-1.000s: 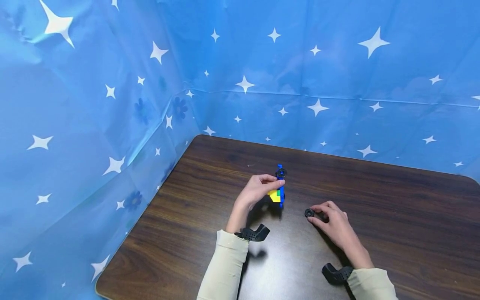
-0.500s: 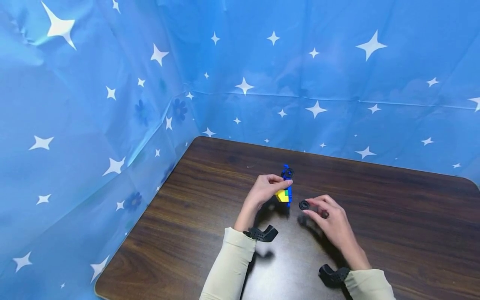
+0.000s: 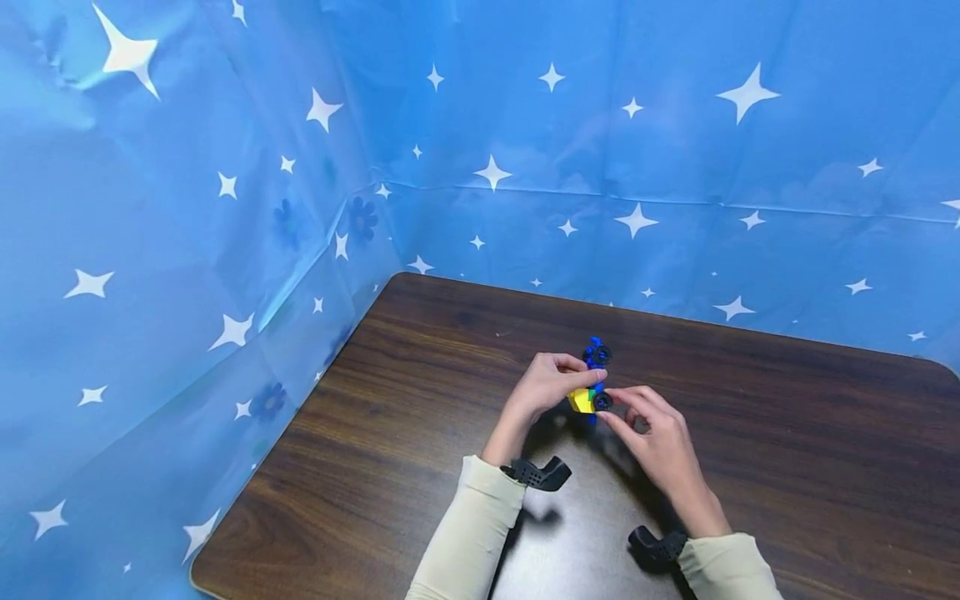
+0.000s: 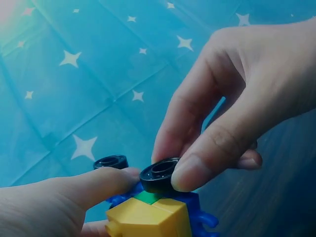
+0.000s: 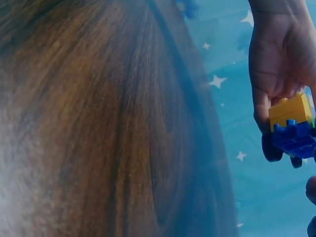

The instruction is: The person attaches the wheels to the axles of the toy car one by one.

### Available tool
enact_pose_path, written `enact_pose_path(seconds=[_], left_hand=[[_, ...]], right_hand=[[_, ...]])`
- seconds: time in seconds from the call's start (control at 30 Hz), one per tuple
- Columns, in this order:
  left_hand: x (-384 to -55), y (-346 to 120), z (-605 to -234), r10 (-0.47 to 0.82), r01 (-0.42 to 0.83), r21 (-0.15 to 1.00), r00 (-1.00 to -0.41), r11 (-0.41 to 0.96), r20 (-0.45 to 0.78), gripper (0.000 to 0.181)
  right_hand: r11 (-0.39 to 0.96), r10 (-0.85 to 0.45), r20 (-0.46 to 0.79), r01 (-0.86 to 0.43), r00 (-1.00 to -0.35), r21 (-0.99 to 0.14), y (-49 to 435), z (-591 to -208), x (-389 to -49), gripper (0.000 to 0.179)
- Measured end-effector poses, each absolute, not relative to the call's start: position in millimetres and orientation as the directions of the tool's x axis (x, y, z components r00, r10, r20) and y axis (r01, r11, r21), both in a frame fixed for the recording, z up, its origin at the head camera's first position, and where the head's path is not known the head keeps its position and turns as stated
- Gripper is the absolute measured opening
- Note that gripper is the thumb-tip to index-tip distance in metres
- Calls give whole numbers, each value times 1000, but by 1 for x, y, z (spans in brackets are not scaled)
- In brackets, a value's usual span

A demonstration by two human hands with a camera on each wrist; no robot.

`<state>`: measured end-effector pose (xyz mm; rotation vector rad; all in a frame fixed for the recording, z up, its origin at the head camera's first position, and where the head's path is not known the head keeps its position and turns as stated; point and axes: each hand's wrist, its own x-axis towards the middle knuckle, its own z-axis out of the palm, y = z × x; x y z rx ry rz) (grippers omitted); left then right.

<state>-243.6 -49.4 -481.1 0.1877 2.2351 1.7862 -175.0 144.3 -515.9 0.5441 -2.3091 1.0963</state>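
Note:
My left hand (image 3: 543, 392) grips a small toy car of building bricks, its blue base (image 5: 296, 138) carrying a yellow brick (image 4: 148, 219) and a green one (image 4: 148, 197). The car is tipped on its side above the table. Between thumb and fingertips my right hand (image 3: 663, 437) pinches a black wheel (image 4: 152, 183), right at the blue base beside the green brick. Another black wheel (image 4: 111, 161) sits at the car's far end, past the left thumb. In the right wrist view, a dark wheel (image 5: 271, 148) shows on the opposite side.
A dark wood-grain table (image 3: 787, 433) lies under both hands. Blue cloth with white stars (image 3: 637, 150) hangs behind it and along the left side. Black wrist mounts (image 3: 543, 475) stick out from both cream sleeves.
My left hand has brought the car to the right. My right hand has raised the wheel from near the table and moved it left, up against the car's side.

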Motion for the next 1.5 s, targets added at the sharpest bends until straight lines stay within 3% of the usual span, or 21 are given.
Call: enact_pose_path(seconds=[0.3,0.67,1.03,1.5], left_hand=[[-242,-47,-477,259,-57,971,-959,231,-118,42],[-240,-42,-475,266,-60,970,-956,234,-123,39],[-237,-40,-472,216,-75,980,-970,182,-114,40],[-229,-28,-485,82,-152,977,-983,153,-165,48]], right_hand=[[620,-142,607,-548,-782,-561,146,-511,-174,40],[701,-202,619,-553,-759,-450,150,-506,-170,46],[634,-182,652,-595,-736,-494,152,-508,-171,45],[587,-87,637,-556,-766,-588,153,-525,-169,41]])
